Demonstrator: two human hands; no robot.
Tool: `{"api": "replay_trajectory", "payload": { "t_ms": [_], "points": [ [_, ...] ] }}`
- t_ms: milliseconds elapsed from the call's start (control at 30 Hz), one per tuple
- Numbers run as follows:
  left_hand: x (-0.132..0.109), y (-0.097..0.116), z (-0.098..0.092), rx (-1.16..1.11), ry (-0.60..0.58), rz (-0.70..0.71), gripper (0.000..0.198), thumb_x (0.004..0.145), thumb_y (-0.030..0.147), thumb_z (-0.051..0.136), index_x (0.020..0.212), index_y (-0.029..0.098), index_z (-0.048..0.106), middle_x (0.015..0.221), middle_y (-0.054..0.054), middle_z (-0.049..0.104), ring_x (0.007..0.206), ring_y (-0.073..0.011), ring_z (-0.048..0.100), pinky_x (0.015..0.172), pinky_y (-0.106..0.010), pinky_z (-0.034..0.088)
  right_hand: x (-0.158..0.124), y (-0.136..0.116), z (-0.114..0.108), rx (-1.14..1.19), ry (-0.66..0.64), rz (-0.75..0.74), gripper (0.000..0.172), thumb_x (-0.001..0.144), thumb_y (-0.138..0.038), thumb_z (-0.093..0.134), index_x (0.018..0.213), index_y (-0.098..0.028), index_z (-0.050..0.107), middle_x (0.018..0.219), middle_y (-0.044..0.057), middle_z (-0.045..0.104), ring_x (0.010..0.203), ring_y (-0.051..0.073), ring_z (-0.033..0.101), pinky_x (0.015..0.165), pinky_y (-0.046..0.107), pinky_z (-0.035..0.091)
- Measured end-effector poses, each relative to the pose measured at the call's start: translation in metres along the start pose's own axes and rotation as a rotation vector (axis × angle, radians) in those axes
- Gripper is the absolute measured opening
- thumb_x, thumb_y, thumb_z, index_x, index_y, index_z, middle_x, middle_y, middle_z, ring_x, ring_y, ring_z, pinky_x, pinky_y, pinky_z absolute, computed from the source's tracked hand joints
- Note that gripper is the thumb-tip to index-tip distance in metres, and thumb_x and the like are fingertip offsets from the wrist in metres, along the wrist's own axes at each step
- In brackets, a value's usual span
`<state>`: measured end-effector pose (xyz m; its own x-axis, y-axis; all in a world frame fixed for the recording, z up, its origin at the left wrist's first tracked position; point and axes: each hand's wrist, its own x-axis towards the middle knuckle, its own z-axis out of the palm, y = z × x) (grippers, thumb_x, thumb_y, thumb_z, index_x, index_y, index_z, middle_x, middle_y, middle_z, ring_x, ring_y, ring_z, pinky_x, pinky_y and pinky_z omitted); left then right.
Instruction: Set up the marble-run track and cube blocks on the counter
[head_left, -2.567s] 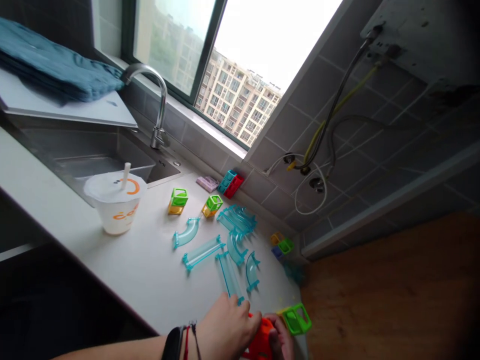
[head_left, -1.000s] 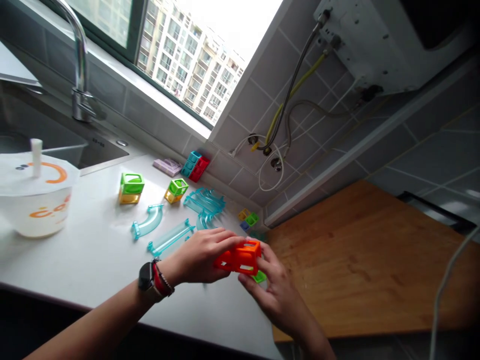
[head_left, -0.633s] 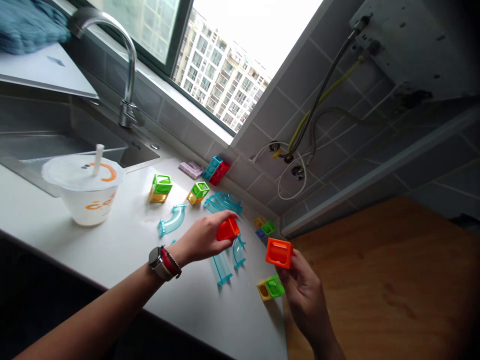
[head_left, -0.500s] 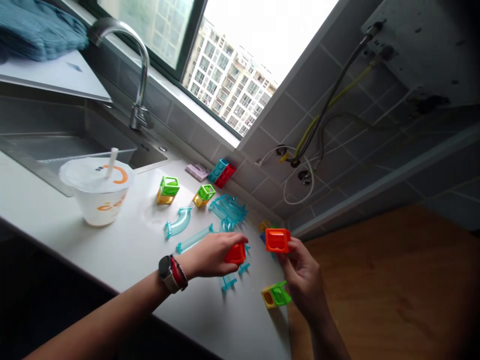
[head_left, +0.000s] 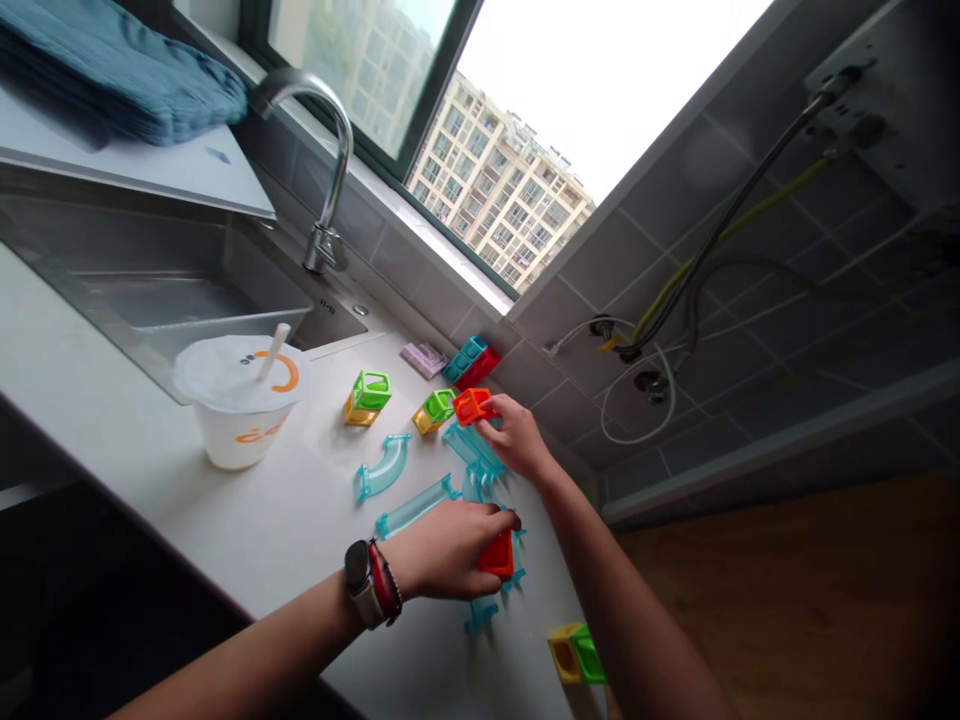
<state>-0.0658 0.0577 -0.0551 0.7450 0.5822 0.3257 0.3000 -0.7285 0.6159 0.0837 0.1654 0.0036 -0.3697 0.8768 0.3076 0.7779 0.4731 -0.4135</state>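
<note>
My left hand (head_left: 455, 548), with a watch on its wrist, is closed on a red hollow block (head_left: 496, 556) low over the counter. My right hand (head_left: 517, 436) reaches across to the back and grips another red hollow block (head_left: 471, 406). That block is right beside a green-over-yellow block stack (head_left: 433, 411); whether they touch I cannot tell. A second green-over-yellow stack (head_left: 367, 398) stands to its left. Clear blue track pieces lie around my hands: a curved piece (head_left: 384, 468), a straight piece (head_left: 417, 505) and several more partly hidden beneath my hands.
A lidded cup with a straw (head_left: 238, 400) stands by the sink (head_left: 172, 270). Blue and red blocks (head_left: 471, 362) and a pinkish item (head_left: 424, 359) rest against the tiled wall. A yellow and green block pair (head_left: 576, 653) is near the counter's right edge, partly behind my right arm.
My right hand has carried its red block from the right side toward the back, beside the green and yellow stack. My left hand keeps its red block. The view has shifted.
</note>
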Motion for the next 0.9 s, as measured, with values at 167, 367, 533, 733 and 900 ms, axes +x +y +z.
{"api": "replay_trajectory", "payload": {
  "t_ms": [167, 367, 533, 733, 900],
  "points": [
    [0.000, -0.004, -0.003, -0.025, -0.010, -0.013, 0.048, 0.081, 0.038, 0.070, 0.126, 0.024, 0.060, 0.105, -0.006, 0.074, 0.091, -0.0302, 0.074, 0.079, -0.037, 0.058, 0.030, 0.013, 0.025, -0.031, -0.046, -0.022, 0.007, 0.084, -0.017, 0.064, 0.086, -0.021, 0.070, 0.091, 0.002, 0.068, 0.082, 0.017, 0.063, 0.077, 0.027, 0.047],
    [0.001, -0.010, -0.003, -0.056, -0.027, -0.026, 0.051, 0.080, 0.039, 0.072, 0.128, 0.024, 0.060, 0.107, -0.006, 0.074, 0.093, -0.0293, 0.074, 0.080, -0.035, 0.058, 0.050, 0.027, 0.040, -0.045, -0.075, 0.002, 0.004, 0.083, -0.018, 0.067, 0.085, -0.021, 0.069, 0.090, 0.002, 0.069, 0.078, 0.017, 0.061, 0.074, 0.027, 0.046],
    [0.001, -0.014, -0.002, -0.072, -0.011, -0.033, 0.050, 0.082, 0.040, 0.071, 0.128, 0.025, 0.059, 0.109, -0.006, 0.074, 0.095, -0.0292, 0.074, 0.082, -0.036, 0.059, 0.053, 0.030, 0.044, 0.008, -0.081, 0.032, 0.012, 0.083, -0.018, 0.068, 0.094, -0.021, 0.071, 0.093, 0.002, 0.074, 0.083, 0.019, 0.067, 0.080, 0.030, 0.052],
    [0.001, -0.018, -0.002, -0.114, 0.006, -0.057, 0.052, 0.081, 0.037, 0.071, 0.131, 0.026, 0.059, 0.113, -0.007, 0.074, 0.100, -0.0303, 0.074, 0.088, -0.038, 0.058, 0.027, 0.023, 0.030, 0.103, -0.005, 0.081, 0.053, 0.088, -0.028, 0.068, 0.140, -0.022, 0.056, 0.135, 0.012, 0.067, 0.103, 0.022, 0.071, 0.082, 0.032, 0.058],
    [0.003, -0.019, 0.000, -0.166, 0.081, -0.139, 0.051, 0.082, 0.034, 0.069, 0.131, 0.022, 0.057, 0.112, -0.010, 0.075, 0.101, -0.0329, 0.073, 0.086, -0.041, 0.057, -0.041, 0.000, 0.004, 0.241, 0.168, 0.171, 0.039, 0.096, -0.040, 0.065, 0.131, -0.023, 0.064, 0.130, 0.012, 0.068, 0.111, 0.025, 0.070, 0.087, 0.037, 0.060]
  ]
}}
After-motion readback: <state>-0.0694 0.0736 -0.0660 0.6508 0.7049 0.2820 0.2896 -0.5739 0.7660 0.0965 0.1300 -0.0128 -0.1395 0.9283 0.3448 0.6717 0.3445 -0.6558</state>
